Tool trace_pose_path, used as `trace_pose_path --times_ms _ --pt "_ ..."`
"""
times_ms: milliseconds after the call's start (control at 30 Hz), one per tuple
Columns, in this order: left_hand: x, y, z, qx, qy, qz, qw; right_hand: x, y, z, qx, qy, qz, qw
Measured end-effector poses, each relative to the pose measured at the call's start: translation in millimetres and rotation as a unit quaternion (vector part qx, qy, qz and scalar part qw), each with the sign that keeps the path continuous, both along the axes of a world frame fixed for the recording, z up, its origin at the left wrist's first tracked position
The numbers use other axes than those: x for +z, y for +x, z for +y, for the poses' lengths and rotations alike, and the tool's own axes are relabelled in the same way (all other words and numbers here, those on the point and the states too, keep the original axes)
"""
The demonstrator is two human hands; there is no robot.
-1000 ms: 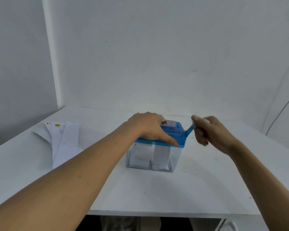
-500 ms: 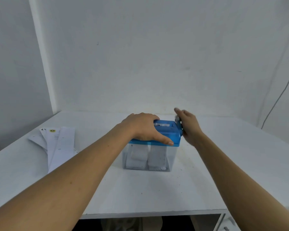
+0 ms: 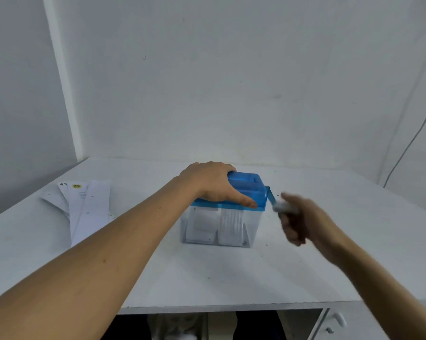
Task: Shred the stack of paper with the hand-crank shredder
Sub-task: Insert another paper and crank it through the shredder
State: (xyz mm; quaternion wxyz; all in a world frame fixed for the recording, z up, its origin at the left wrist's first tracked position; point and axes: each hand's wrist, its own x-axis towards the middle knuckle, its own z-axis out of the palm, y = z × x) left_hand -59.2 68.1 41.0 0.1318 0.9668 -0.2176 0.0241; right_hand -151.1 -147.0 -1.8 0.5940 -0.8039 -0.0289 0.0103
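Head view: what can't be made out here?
Right hand: motion blur smears its fingers round the crank handle.
Shredder lid: left hand covers its left part, so paper in the slot cannot be told.
Paper stack: print too small to read.
Under the table: cut off by the bottom edge.

A: Where could a hand pass?

B: On my side of the shredder (image 3: 231, 217), the table (image 3: 231, 273) is open to its near edge. My left hand (image 3: 212, 185) grips the shredder's top, blocking it from above.

A: And the sides?

B: My right hand (image 3: 302, 222), on the crank (image 3: 270, 197), fills the right flank. Leftward, a bare strip runs to the paper (image 3: 89, 209); the wall (image 3: 231, 106) closes the back.
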Motion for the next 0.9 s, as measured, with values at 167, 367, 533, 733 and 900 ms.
trace_pose_path --times_ms 167,367,533,733,900 --pt "-1.1 -1.7 -0.1 -0.009 0.008 -0.003 1.000 43.1 12.9 -9.3 0.014 -0.053 -0.103 0.993" --pt "0.1 -1.6 0.2 -0.004 0.007 0.000 1.000 30.6 84.6 6.9 -0.131 -0.004 -0.130 0.983" --pt "-3.0 -0.9 -0.4 -0.002 -0.002 0.000 1.000 -12.7 110.9 8.7 -0.110 -0.052 0.005 0.993" --pt "-3.4 -0.6 -0.6 0.001 0.009 0.004 1.000 -33.8 95.0 -3.1 -0.062 -0.094 0.079 0.990" --pt "2.8 1.4 -1.2 0.008 0.011 0.033 0.999 -11.4 100.7 -2.8 -0.144 -0.105 -0.060 0.982"
